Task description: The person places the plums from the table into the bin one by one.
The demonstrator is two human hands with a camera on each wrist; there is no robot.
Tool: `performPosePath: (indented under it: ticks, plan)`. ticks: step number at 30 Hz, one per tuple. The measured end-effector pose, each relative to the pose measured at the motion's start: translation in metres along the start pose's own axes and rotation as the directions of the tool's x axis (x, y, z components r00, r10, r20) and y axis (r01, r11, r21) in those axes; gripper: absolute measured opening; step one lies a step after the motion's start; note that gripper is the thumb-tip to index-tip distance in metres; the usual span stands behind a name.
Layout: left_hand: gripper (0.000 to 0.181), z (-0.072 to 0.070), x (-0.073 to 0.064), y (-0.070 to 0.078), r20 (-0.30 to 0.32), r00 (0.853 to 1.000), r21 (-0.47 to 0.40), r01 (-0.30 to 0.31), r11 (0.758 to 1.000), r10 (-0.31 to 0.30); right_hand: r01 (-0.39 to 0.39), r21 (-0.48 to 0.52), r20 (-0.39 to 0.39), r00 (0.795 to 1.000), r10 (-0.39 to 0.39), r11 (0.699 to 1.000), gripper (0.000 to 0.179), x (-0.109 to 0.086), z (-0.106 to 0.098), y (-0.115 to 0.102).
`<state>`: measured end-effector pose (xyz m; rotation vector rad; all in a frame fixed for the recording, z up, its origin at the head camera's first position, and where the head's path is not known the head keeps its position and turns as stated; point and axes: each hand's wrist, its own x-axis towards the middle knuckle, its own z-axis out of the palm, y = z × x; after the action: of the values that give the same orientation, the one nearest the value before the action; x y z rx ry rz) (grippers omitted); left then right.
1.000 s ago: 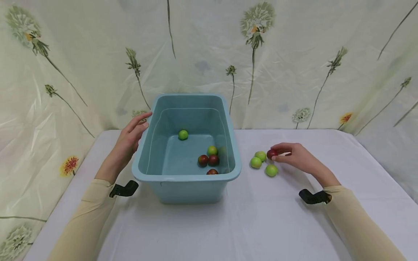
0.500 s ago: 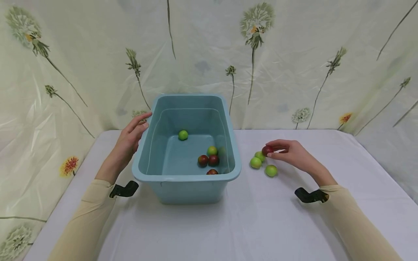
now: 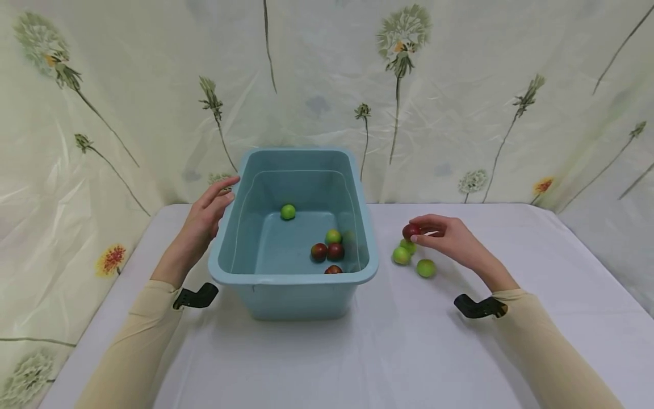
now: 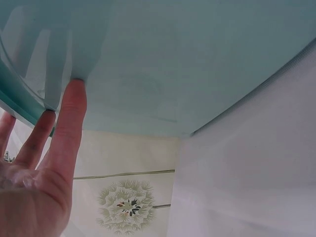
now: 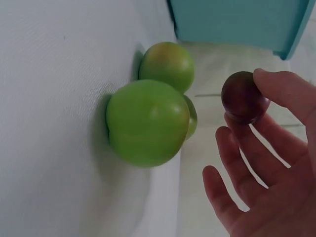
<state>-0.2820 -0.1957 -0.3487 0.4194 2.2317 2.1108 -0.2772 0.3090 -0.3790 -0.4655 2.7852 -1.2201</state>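
Observation:
My right hand pinches a dark red plum between thumb and fingertips, lifted off the table over the green plums. In the right wrist view the dark plum hangs apart from the green plums. Below it on the cloth, a green plum sits close to another, and one green plum lies nearer me. My left hand is at the left side of the blue plastic basin, straight fingers touching its outer wall in the left wrist view.
Inside the basin, a green plum lies toward the back. A yellowish-green plum and several dark red plums gather at its front right. A white cloth covers the table; a dandelion-patterned curtain hangs behind.
My right hand has raised the dark red plum from beside the green ones and carried it slightly left and away from me. The left hand has stayed at the basin.

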Motion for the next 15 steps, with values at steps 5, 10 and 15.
performPosePath:
  ticks: [5, 10, 15]
  plan:
    - [0.051, 0.0, 0.0, 0.001, 0.004, 1.0, 0.007, 0.003, 1.0, -0.003, 0.01, 0.018, -0.028, 1.0, -0.009, 1.0, 0.046, 0.004, 0.004, -0.004]
    - [0.05, -0.001, 0.001, 0.002, 0.007, 1.0, 0.003, 0.007, 1.0, -0.007, 0.014, 0.03, -0.033, 0.999, -0.013, 0.999, 0.047, 0.008, 0.01, -0.009]
    - [0.049, -0.002, 0.002, 0.003, 0.002, 1.0, 0.002, 0.009, 1.0, -0.009, 0.022, 0.046, -0.049, 0.999, -0.02, 0.999, 0.047, 0.013, 0.013, -0.015]
